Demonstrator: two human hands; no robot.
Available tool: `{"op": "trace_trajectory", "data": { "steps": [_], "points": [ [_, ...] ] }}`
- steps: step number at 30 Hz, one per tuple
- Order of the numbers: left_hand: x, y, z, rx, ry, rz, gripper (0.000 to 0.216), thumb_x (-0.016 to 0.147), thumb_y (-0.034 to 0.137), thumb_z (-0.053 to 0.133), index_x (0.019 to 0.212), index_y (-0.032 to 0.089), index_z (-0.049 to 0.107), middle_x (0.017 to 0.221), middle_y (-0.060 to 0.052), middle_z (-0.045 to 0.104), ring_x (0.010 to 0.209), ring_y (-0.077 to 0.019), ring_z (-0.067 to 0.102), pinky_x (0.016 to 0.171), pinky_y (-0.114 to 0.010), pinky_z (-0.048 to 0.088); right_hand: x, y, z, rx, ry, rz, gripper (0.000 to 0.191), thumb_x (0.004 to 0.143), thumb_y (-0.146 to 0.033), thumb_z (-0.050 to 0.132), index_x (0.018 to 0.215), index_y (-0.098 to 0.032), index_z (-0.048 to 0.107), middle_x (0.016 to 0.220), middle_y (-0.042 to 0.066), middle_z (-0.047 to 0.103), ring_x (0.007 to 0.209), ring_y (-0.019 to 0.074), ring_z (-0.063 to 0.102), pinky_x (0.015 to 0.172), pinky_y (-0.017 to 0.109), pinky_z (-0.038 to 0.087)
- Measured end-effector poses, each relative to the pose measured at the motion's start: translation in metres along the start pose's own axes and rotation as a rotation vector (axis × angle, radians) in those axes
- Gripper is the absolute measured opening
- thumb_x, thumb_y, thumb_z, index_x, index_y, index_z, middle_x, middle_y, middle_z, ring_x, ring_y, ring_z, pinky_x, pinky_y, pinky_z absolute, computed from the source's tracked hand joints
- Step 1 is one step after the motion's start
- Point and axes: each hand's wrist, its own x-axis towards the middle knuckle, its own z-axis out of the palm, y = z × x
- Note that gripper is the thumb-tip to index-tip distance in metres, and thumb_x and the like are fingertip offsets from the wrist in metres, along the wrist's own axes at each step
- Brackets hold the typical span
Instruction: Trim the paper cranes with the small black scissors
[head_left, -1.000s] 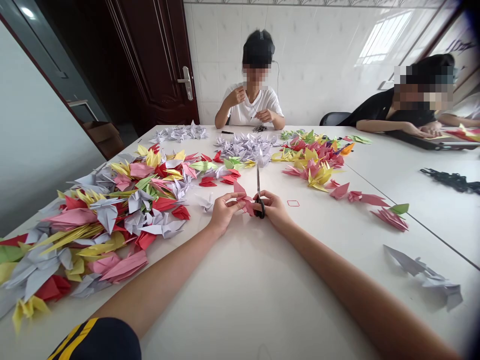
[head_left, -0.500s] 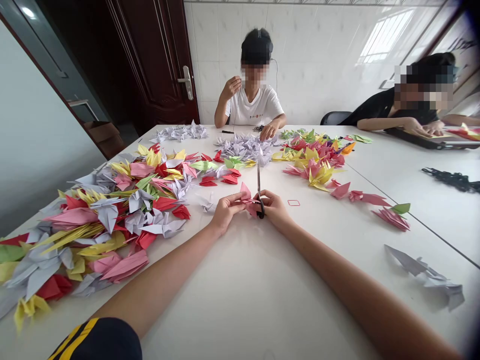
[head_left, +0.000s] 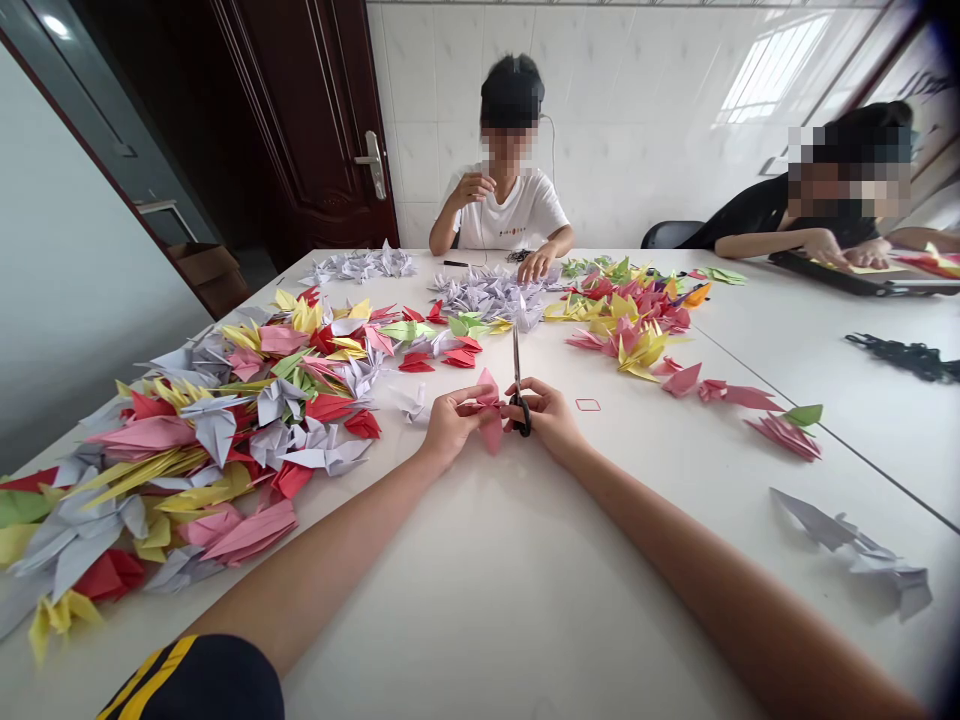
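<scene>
Pink folded paper crane (head_left: 489,415) is between the two hands, a little above the white tabletop (head_left: 480,600). Left hand (head_left: 451,425) pinches it from the left side with thumb and fingers, half closed. Right hand (head_left: 545,415) is curled around the black-handled scissors (head_left: 519,418), very near the right side of the paper. The long blades look nearly closed, and they point up, away from the person.

Dark marks on the glass panel (head_left: 926,85) at upper right are too blurred to read.

Just beside the left hand lies a small pale crane (head_left: 411,405), and further left is a wide heap of mixed paper cranes (head_left: 225,430). A small red loop (head_left: 588,405) lies near the right hand. Beyond the blades are pale lavender cranes (head_left: 491,295), and to their right a pile of pink and yellow cranes (head_left: 630,335). Bare tabletop stretches in front of both hands and between the forearms, so there is open room there. Across the tabletop sits another person (head_left: 510,190).
</scene>
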Motion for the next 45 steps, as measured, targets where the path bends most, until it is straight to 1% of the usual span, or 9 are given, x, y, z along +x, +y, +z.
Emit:
{"op": "trace_trajectory", "data": {
  "steps": [8, 14, 21, 26, 29, 33, 37, 41, 45],
  "points": [
    [0.001, -0.006, 0.001, 0.058, -0.017, 0.051, 0.059, 0.059, 0.024, 0.087, 0.115, 0.014, 0.074, 0.082, -0.004, 0.074, 0.079, -0.0191, 0.068, 0.078, -0.034, 0.055, 0.004, 0.002, -0.005, 0.074, 0.084, -0.106, 0.041, 0.063, -0.033, 0.084, 0.099, -0.024, 0.065, 0.089, 0.003, 0.073, 0.076, 0.0177, 0.065, 0.071, 0.032, 0.050],
    [0.000, -0.005, 0.004, 0.072, -0.020, 0.082, 0.047, 0.058, 0.020, 0.084, 0.104, 0.013, 0.077, 0.109, -0.012, 0.074, 0.087, -0.0233, 0.070, 0.075, -0.033, 0.056, 0.004, 0.003, -0.003, 0.094, 0.022, -0.109, 0.039, 0.065, -0.030, 0.083, 0.096, -0.024, 0.061, 0.084, 0.001, 0.071, 0.071, 0.0158, 0.062, 0.063, 0.028, 0.045],
    [0.001, -0.010, 0.004, 0.117, 0.010, 0.120, 0.043, 0.061, 0.018, 0.081, 0.104, 0.014, 0.077, 0.095, -0.009, 0.075, 0.076, -0.0188, 0.068, 0.072, -0.031, 0.054, 0.003, 0.003, -0.003, 0.103, -0.018, -0.085, 0.039, 0.066, -0.030, 0.083, 0.097, -0.023, 0.061, 0.082, 0.000, 0.070, 0.066, 0.0144, 0.060, 0.062, 0.028, 0.044],
    [-0.002, -0.006, 0.004, 0.145, -0.031, 0.147, 0.022, 0.070, 0.027, 0.077, 0.088, 0.014, 0.077, 0.070, -0.002, 0.071, 0.070, -0.0174, 0.065, 0.079, -0.032, 0.052, 0.004, 0.003, -0.004, 0.090, -0.016, -0.086, 0.038, 0.067, -0.032, 0.084, 0.096, -0.024, 0.061, 0.081, -0.001, 0.070, 0.066, 0.0143, 0.061, 0.064, 0.028, 0.046],
    [-0.003, -0.002, 0.003, 0.188, -0.030, 0.130, 0.020, 0.073, 0.033, 0.074, 0.076, 0.013, 0.074, 0.061, -0.002, 0.067, 0.062, -0.0159, 0.060, 0.075, -0.032, 0.050, 0.004, 0.005, -0.005, 0.105, -0.015, -0.082, 0.040, 0.069, -0.033, 0.084, 0.099, -0.024, 0.060, 0.077, -0.002, 0.070, 0.062, 0.0138, 0.062, 0.058, 0.026, 0.044],
    [0.000, -0.003, 0.001, 0.170, 0.029, 0.072, 0.021, 0.068, 0.034, 0.074, 0.068, 0.014, 0.070, 0.066, -0.004, 0.069, 0.063, -0.0167, 0.061, 0.067, -0.030, 0.049, 0.006, 0.006, -0.007, 0.137, 0.006, -0.040, 0.045, 0.071, -0.039, 0.083, 0.101, -0.025, 0.053, 0.073, -0.002, 0.071, 0.055, 0.0142, 0.063, 0.047, 0.022, 0.039],
    [0.005, -0.006, -0.003, 0.166, 0.080, 0.063, 0.018, 0.068, 0.032, 0.070, 0.069, 0.014, 0.067, 0.071, -0.006, 0.070, 0.067, -0.0182, 0.063, 0.067, -0.030, 0.049, 0.007, 0.004, -0.010, 0.146, 0.011, 0.014, 0.047, 0.068, -0.046, 0.084, 0.092, -0.024, 0.049, 0.069, 0.000, 0.072, 0.047, 0.0140, 0.062, 0.039, 0.020, 0.033],
    [0.006, -0.007, -0.005, 0.346, 0.156, 0.129, 0.016, 0.075, 0.030, 0.064, 0.075, 0.015, 0.068, 0.071, -0.003, 0.068, 0.068, -0.0165, 0.059, 0.068, -0.028, 0.044, 0.007, 0.000, -0.013, 0.136, -0.053, 0.045, 0.045, 0.066, -0.047, 0.085, 0.086, -0.022, 0.054, 0.065, 0.002, 0.072, 0.037, 0.0109, 0.053, 0.034, 0.020, 0.025],
    [0.006, -0.006, -0.006, 0.509, 0.182, 0.186, 0.016, 0.083, 0.027, 0.057, 0.081, 0.016, 0.068, 0.070, -0.001, 0.065, 0.067, -0.0150, 0.055, 0.067, -0.027, 0.039, 0.004, -0.002, -0.013, 0.142, -0.131, 0.043, 0.042, 0.066, -0.044, 0.085, 0.087, -0.021, 0.057, 0.064, 0.002, 0.072, 0.034, 0.0095, 0.048, 0.034, 0.021, 0.024]
  ]
}}
